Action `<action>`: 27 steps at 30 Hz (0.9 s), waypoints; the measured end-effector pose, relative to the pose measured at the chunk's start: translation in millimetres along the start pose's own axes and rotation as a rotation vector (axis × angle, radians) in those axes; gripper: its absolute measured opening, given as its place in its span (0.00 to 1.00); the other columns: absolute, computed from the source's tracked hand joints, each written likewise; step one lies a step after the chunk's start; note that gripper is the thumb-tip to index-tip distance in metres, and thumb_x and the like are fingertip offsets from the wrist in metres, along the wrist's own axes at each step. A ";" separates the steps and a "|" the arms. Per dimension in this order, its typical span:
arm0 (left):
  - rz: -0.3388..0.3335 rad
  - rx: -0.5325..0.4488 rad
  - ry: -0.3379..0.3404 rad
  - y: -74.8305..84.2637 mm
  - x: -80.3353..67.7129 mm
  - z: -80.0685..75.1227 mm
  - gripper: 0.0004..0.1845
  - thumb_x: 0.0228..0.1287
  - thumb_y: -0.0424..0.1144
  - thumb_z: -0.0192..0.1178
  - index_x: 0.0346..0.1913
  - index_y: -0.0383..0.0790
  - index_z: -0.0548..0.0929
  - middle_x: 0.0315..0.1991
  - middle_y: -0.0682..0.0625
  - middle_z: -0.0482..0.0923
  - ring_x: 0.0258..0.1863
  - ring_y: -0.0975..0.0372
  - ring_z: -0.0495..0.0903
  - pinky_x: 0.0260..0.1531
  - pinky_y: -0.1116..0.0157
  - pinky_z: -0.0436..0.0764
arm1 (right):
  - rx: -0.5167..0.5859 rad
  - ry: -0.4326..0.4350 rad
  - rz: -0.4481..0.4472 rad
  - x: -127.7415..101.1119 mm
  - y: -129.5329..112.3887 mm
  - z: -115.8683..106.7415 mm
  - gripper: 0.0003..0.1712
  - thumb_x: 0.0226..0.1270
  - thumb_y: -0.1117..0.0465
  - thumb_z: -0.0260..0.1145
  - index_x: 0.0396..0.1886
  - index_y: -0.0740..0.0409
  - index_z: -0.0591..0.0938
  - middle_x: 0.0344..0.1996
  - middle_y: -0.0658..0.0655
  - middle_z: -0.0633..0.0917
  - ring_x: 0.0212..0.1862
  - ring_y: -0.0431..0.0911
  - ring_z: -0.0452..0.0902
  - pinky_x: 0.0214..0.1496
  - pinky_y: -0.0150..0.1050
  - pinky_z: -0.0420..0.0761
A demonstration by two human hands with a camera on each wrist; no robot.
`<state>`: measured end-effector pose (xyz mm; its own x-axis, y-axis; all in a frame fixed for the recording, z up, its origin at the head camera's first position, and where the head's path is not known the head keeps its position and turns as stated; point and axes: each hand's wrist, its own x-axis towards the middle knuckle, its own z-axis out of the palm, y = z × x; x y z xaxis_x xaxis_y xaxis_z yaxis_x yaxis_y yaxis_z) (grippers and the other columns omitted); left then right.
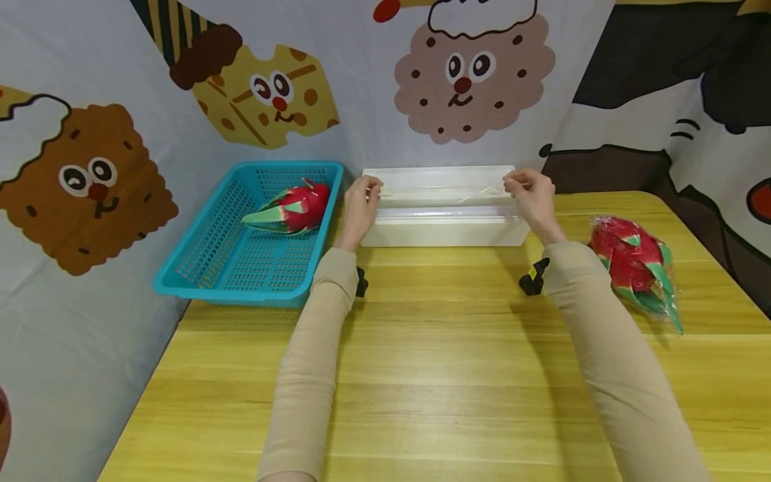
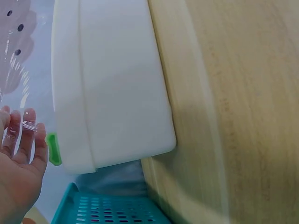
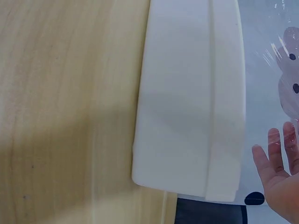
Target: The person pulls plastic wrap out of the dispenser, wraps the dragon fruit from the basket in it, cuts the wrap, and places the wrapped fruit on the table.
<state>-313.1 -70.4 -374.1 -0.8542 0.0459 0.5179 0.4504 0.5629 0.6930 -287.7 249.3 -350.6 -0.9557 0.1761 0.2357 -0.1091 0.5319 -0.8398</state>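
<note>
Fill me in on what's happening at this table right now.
A person stands at a yellow wooden table with both hands on a white cling-film dispenser box at the far edge. The left hand and the right hand each pinch a corner of the clear film stretched across the top of the box. One dragon fruit lies in the blue basket on the left. Another dragon fruit, already wrapped in film, lies on the table to the right.

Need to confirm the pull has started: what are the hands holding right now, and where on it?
Both hands pinch the clear film from the white dispenser box: left hand at its left corner, right hand at its right corner.
</note>
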 end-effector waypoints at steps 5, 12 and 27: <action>-0.009 -0.008 0.011 3.3 2.1 -2.2 0.10 0.71 0.32 0.50 0.44 0.29 0.80 0.41 0.36 0.80 0.39 0.50 0.82 0.44 0.60 0.82 | 0.017 0.014 -0.012 1.6 -4.0 -3.2 0.18 0.71 0.54 0.57 0.49 0.63 0.80 0.34 0.46 0.82 0.40 0.39 0.78 0.38 0.23 0.74; -0.019 -0.033 0.037 6.4 5.8 -4.5 0.10 0.71 0.33 0.50 0.44 0.30 0.80 0.43 0.36 0.80 0.38 0.51 0.83 0.43 0.60 0.83 | 0.062 0.045 -0.001 5.2 -10.4 -5.8 0.16 0.70 0.56 0.59 0.47 0.64 0.81 0.29 0.38 0.80 0.35 0.32 0.78 0.40 0.22 0.78; 0.011 -0.032 0.046 16.7 13.6 -13.8 0.12 0.72 0.35 0.50 0.45 0.30 0.81 0.43 0.37 0.80 0.39 0.52 0.83 0.43 0.61 0.83 | 0.094 0.070 -0.026 4.0 -23.8 -15.0 0.16 0.70 0.54 0.58 0.48 0.61 0.81 0.28 0.38 0.79 0.34 0.33 0.77 0.37 0.20 0.76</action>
<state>-313.7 -71.7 -348.6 -0.8367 0.0134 0.5474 0.4682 0.5360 0.7025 -284.9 249.8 -322.4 -0.9313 0.2221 0.2885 -0.1616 0.4579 -0.8742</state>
